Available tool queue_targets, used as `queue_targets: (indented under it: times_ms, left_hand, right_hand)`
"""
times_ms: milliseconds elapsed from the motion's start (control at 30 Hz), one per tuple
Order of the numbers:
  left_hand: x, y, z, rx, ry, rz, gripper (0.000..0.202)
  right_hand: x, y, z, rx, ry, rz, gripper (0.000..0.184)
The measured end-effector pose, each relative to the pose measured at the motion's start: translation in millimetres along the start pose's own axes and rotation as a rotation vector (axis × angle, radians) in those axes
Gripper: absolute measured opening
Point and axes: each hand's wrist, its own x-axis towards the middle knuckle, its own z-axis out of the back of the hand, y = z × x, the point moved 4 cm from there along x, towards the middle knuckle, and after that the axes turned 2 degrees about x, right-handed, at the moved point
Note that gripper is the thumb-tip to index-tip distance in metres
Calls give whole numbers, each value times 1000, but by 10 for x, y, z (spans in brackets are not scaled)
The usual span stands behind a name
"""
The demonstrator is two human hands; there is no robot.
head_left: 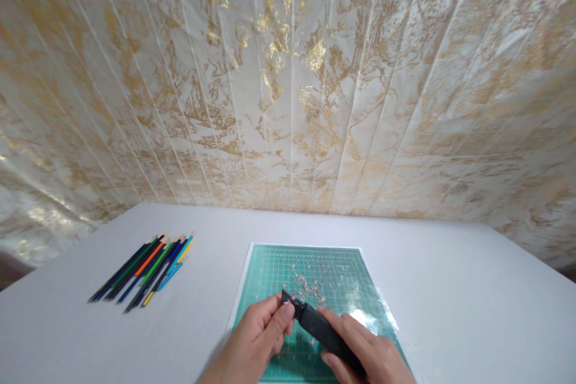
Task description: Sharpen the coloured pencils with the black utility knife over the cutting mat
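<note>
My right hand [366, 345] is wrapped round the thick black handle of a craft knife [326, 331], its dark blade pointing up and left. My left hand [265, 327] is closed in a pinch right at the blade end, thumb against the fingers; whatever sits between them is hidden. Both hands are over the front half of a green cutting mat [265, 270] with a printed grid. Small pinkish and pale shavings [308, 288] lie scattered on the mat just beyond the blade.
On the left of the white table [207, 288] lies a slanted row of colored pencils [146, 270], tips toward the back. A white and gold patterned sheet [288, 102] rises behind the table's far edge. The mat has shiny glare near its right side.
</note>
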Motion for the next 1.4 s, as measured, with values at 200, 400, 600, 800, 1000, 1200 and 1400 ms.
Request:
queue_targets:
  times_ms: [200,400,600,800,1000,1200,1400]
  left_hand:
    - [24,-24,51,74,-41,-49,57]
    - [-16,12,1,-12,39,-21,54]
    - [-22,-25,-36,-93,75,-23,53]
    - [-10,0,-35,-106,59,19,57]
    - [51,-30,22,19,9,-35,55]
    - [54,-216,122,418,-126,-139,12]
    - [17,-283,126,632,-229,-117,41]
  right_hand:
    - [-58,-36,-30,16,24,-31,34]
    - [-48,-52,-21,99,21,-55,42]
    - [-44,-25,-6,138,20,-50,43]
    - [-48,-29,-17,88,-6,-37,40]
    - [-173,-186,-116,162,28,-124,53]
    - [-167,-296,-97,352,132,-419,40]
    - [-82,-300,-58,670,48,-678,44]
